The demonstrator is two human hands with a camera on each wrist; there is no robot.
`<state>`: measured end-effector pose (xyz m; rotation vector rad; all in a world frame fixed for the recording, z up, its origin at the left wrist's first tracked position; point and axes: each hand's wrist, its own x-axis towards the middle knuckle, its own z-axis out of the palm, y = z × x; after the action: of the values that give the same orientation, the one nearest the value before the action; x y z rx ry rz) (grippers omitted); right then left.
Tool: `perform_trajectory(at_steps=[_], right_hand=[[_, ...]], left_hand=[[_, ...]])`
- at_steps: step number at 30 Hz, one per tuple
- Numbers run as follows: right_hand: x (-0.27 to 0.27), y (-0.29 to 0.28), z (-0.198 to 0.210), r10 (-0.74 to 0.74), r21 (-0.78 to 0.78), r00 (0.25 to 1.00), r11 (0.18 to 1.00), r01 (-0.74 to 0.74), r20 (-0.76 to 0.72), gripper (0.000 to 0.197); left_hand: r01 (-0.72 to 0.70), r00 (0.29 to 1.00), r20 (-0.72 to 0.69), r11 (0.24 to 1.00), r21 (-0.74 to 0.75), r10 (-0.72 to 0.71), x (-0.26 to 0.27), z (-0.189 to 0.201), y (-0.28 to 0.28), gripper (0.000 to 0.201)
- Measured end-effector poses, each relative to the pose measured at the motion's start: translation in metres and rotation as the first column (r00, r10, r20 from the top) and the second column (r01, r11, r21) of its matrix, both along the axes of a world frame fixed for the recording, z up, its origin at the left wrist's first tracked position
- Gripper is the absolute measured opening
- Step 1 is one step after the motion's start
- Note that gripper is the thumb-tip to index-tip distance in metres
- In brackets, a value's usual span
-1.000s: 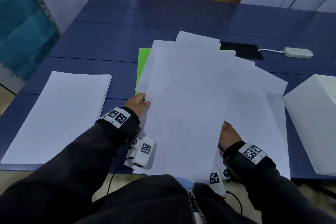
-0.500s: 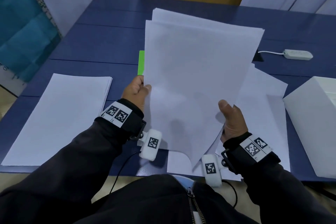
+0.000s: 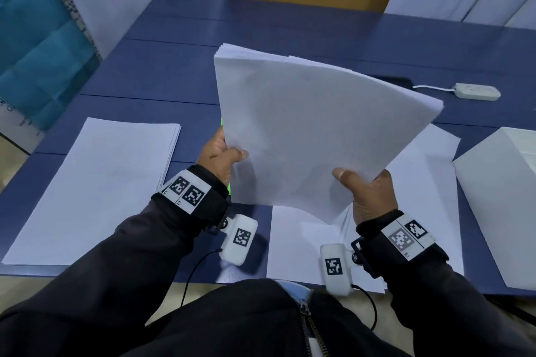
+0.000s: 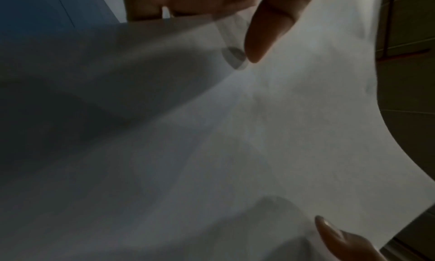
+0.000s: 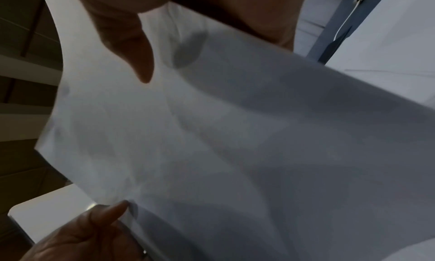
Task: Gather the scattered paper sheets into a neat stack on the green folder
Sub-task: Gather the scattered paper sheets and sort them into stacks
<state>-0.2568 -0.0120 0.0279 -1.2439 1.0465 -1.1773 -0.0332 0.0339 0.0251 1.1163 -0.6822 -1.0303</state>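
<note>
A bundle of white sheets (image 3: 313, 136) is held up off the blue table, tilted toward me. My left hand (image 3: 223, 153) grips its left edge with the thumb on top, and my right hand (image 3: 362, 191) grips its lower right corner. Both wrist views show the same bundle (image 4: 235, 134) (image 5: 235, 144) filling the picture, with a thumb pressed onto the paper. Of the green folder (image 3: 222, 122), only thin slivers peek out beside my left hand. More loose sheets (image 3: 414, 182) lie flat on the table under and right of the bundle.
A separate neat pile of white paper (image 3: 98, 182) lies at the left. A white box (image 3: 504, 200) stands at the right edge. A small white device with a cable (image 3: 475, 92) sits at the back right. The table's front edge runs just before my body.
Both hands lifted a bundle of sheets off the spread on the folder, raised it upright, then turned it clockwise so its top leans right. Several sheets stayed on the table.
</note>
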Motion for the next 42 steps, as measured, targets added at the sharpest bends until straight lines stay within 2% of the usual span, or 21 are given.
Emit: perform_trajectory(at_steps=[4,7,10,16,20,22,25,28,29,30,33,35,37,39,42], right_hand=[[0.003,-0.005,0.004,-0.05,-0.008,0.999,0.999,0.05,-0.002,0.04],[0.002,-0.008,0.002,-0.043,-0.037,0.999,0.998,0.041,-0.032,0.035],[0.005,-0.008,-0.011,-0.028,0.01,0.997,1.0,0.029,-0.075,0.033],[0.007,-0.011,-0.024,-0.028,0.073,0.992,0.997,0.037,-0.121,0.03],[0.008,-0.01,-0.041,0.017,0.182,0.985,0.983,0.015,-0.174,0.028],[0.008,-0.009,-0.05,0.033,0.244,0.979,0.97,0.017,-0.201,0.027],[0.006,-0.01,-0.055,0.051,0.249,0.97,0.968,0.01,-0.239,0.023],[0.0,-0.017,-0.056,0.065,0.24,0.954,0.971,0.008,-0.294,0.016],[-0.004,-0.019,-0.057,0.069,0.244,0.949,0.97,0.008,-0.307,0.011],[-0.007,-0.022,-0.059,0.068,0.252,0.944,0.968,0.017,-0.322,0.008],[-0.016,-0.03,-0.07,0.032,0.29,0.929,0.953,0.082,-0.368,0.02],[-0.023,-0.035,-0.076,0.009,0.323,0.93,0.939,0.118,-0.368,0.022],[-0.031,-0.04,-0.08,-0.017,0.356,0.93,0.921,0.157,-0.367,0.016],[-0.039,-0.048,-0.084,-0.052,0.395,0.932,0.896,0.202,-0.36,0.005],[-0.046,-0.058,-0.084,-0.113,0.447,0.925,0.85,0.279,-0.363,0.035]], left_hand=[[-0.032,0.996,-0.089,0.999,-0.008,0.032,0.0,0.004,-0.005,0.046],[-0.065,0.993,-0.101,0.998,0.005,0.065,0.004,0.002,-0.006,0.05],[-0.039,0.991,-0.124,0.994,0.103,0.052,0.004,-0.007,-0.008,0.049],[-0.041,0.997,-0.055,0.98,0.195,0.053,0.006,-0.018,-0.013,0.029],[0.03,0.997,0.064,0.965,0.26,-0.048,0.011,-0.035,-0.016,0.026],[0.064,0.991,0.096,0.963,0.263,-0.092,0.01,-0.04,-0.016,0.031],[0.083,0.969,0.2,0.955,0.285,-0.144,0.012,-0.044,-0.028,0.043],[0.062,0.921,0.324,0.903,0.425,-0.216,0.012,-0.046,-0.048,0.078],[0.052,0.903,0.348,0.867,0.496,-0.253,0.01,-0.046,-0.054,0.082],[0.042,0.884,0.369,0.834,0.549,-0.287,0.009,-0.046,-0.059,0.073],[0.038,0.776,0.468,0.772,0.634,-0.422,0.007,-0.048,-0.072,0.01],[0.017,0.766,0.488,0.773,0.634,-0.418,0.009,-0.054,-0.079,0.005],[0.026,0.818,0.437,0.785,0.619,-0.373,0.016,-0.059,-0.086,0.02],[-0.022,0.783,0.493,0.775,0.631,-0.38,0.03,-0.062,-0.096,0.032],[-0.147,0.684,0.589,0.709,0.689,-0.431,0.056,-0.069,-0.118,0.057]])
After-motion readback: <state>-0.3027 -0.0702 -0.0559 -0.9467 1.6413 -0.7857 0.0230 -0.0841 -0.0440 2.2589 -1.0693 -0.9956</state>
